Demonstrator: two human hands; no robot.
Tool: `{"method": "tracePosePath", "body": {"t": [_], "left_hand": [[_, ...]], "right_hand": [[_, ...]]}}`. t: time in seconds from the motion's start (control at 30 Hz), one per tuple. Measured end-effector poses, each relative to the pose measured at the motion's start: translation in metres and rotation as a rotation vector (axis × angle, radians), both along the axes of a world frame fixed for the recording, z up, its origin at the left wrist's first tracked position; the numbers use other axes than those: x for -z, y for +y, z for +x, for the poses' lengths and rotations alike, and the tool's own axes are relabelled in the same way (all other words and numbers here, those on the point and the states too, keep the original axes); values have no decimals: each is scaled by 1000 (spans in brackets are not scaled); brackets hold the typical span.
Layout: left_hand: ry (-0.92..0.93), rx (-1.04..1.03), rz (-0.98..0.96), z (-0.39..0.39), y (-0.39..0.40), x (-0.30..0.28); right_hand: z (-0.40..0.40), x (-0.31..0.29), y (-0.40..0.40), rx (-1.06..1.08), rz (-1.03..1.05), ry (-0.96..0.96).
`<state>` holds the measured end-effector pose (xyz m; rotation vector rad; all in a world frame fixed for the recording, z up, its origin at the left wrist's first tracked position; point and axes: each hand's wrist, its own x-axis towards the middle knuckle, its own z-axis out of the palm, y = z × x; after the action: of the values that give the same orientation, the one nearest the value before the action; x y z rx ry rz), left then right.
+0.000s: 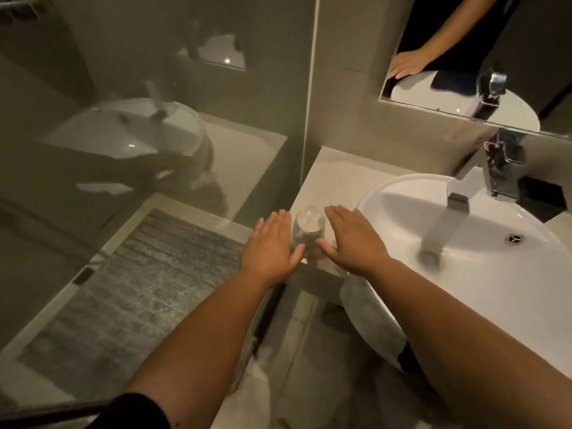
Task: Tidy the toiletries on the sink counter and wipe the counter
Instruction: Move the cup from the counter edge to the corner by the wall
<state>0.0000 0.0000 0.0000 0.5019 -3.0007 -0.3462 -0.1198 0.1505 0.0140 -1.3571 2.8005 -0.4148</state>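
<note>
Where the table [328, 178] narrows beside the white sink [402, 199], near the front edge, stands a clear glass [306, 232], seemingly upside down and blurred. Flanked by the left hand [272, 246] and right hand [349, 239], both flat and spread, fingers extended, thumbs close by the glass; actual contact unclear.

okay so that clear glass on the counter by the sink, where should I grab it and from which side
Grip the glass around its straight side wall, about mid-height, coming in level from the front counter edge. It seems to stand upside down, so there is no open rim to hook. The left hand and right hand already flank it, palms open.
</note>
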Motion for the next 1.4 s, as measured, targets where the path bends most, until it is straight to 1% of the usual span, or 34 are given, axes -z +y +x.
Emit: {"method": "tracePosePath", "body": {"t": [0.13, 0.3, 0.37, 0.5, 0.6, 0.7, 0.83, 0.97, 1.07, 1.17, 1.33, 1.4], "left_hand": [[17, 7, 26, -16, 1, 8], [34, 6, 126, -33, 1, 13], [45, 7, 189, -36, 2, 13], [76, 22, 291, -37, 0, 9], [122, 37, 309, -39, 4, -5], [150, 72, 307, -46, 13, -30], [186, 170, 304, -61, 49, -69], [219, 289, 334, -79, 106, -90], [238, 433, 359, -98, 159, -100], [206, 553, 349, -126, 205, -103], [254, 783, 324, -184, 285, -107], [274, 845, 319, -213, 313, -104]], "right_hand": [[-18, 7, -5, -34, 54, -50], [-25, 16, -13, -112, 78, -120], [-25, 18, -15, -97, 42, -132], [-20, 13, -13, -58, -95, -177], [-19, -7, -6, -18, -155, -196], [-17, -40, 11, 36, -183, -204], [-14, -82, 57, 125, -217, -134], [-14, -101, 120, 242, -222, -94], [-14, -105, 178, 404, -276, -84], [-20, -105, 227, 560, -303, -96], [-51, -106, 312, 701, -333, -77], [-72, -102, 342, 735, -337, -85]]}}
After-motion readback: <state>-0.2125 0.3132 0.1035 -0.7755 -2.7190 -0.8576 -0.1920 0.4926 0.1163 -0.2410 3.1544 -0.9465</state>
